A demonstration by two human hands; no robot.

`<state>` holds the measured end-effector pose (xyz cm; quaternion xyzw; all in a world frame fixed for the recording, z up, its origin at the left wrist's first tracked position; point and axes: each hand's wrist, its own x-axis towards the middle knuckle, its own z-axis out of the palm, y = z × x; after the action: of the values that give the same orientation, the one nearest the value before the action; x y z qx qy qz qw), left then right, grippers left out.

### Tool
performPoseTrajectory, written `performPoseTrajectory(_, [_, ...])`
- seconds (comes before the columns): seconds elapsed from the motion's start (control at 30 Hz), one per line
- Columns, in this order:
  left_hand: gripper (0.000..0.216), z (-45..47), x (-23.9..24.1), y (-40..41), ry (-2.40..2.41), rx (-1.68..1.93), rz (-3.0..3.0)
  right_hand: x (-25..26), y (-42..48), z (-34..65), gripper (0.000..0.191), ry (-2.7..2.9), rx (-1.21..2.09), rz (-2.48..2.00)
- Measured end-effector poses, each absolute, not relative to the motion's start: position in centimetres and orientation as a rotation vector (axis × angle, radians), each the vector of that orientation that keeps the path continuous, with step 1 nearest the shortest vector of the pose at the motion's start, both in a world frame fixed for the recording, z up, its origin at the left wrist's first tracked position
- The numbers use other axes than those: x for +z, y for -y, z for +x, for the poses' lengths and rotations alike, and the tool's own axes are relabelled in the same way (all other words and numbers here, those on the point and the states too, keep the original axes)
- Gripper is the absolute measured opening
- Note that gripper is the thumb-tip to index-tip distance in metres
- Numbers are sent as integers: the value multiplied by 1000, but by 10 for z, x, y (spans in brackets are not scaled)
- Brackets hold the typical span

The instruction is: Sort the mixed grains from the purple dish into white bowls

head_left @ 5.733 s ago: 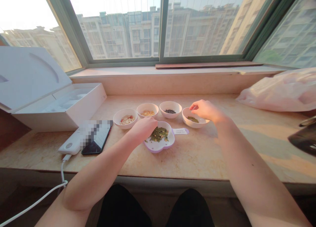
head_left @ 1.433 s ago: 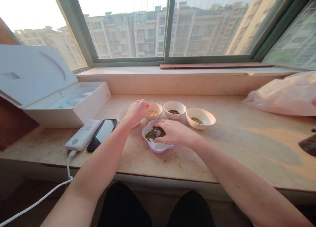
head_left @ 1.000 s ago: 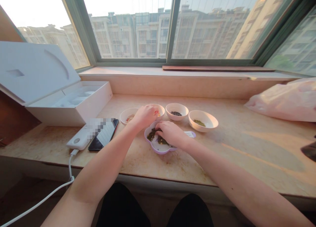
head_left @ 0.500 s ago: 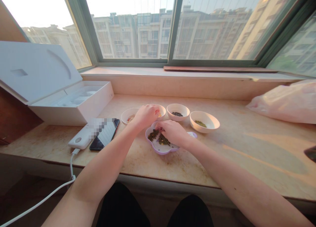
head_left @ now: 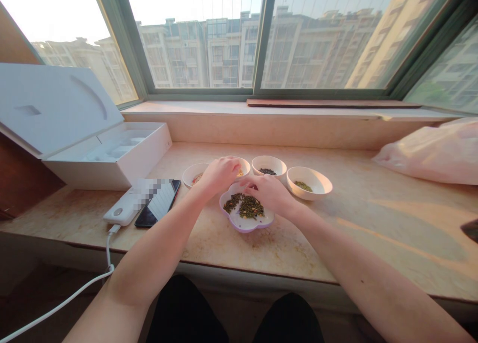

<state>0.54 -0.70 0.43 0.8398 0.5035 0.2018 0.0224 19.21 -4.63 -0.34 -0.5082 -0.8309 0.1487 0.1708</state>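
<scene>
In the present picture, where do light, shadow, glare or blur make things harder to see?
Head view: the sky is washed out; head view: sunlit streaks and shadow cross the counter on the right; head view: reflections brighten the phone and pixel blocks mask part of it; head view: the left hand and right hand look slightly soft.

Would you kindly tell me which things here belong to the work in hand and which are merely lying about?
Apparently in use:
lobed dish
mixed grains
bowl of yellow grains
bowl of dark grains
bowl of green grains
leftmost bowl

Seemingly lying about:
open box
phone
white device
cable
plastic bag
</scene>
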Motion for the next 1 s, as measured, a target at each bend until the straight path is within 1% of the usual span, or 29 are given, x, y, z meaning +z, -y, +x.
performPoseTrajectory(0.13, [37, 5, 5, 9, -1532, 678, 2588, 0, 38, 212, 24, 2178, 478, -1395])
performPoseTrajectory(0.27, [31, 8, 12, 17, -1355, 685, 2629, 8, 22, 249, 24, 1991, 346, -1434])
performPoseTrajectory(0.4, [28, 17, 14, 31, -1163, 472, 2709, 14, 6, 289, 16, 1865, 156, -1622])
performPoseTrajectory(0.5, [27, 22, 10, 39, -1071, 234, 2745, 16, -2, 313, 14, 1854, 158, -1793])
performPoseTrajectory(0.57, [28, 24, 6, 42, -1011, 147, 2757, 15, -6, 324, 16, 1847, 185, -1911])
performPoseTrajectory(0.7, [28, 30, 0, 41, -973, 161, 2786, 12, -10, 333, 18, 1850, 172, -2042])
performPoseTrajectory(1.0, [28, 40, -10, 39, -1003, 117, 2837, 15, -3, 323, 17, 1880, 139, -2077])
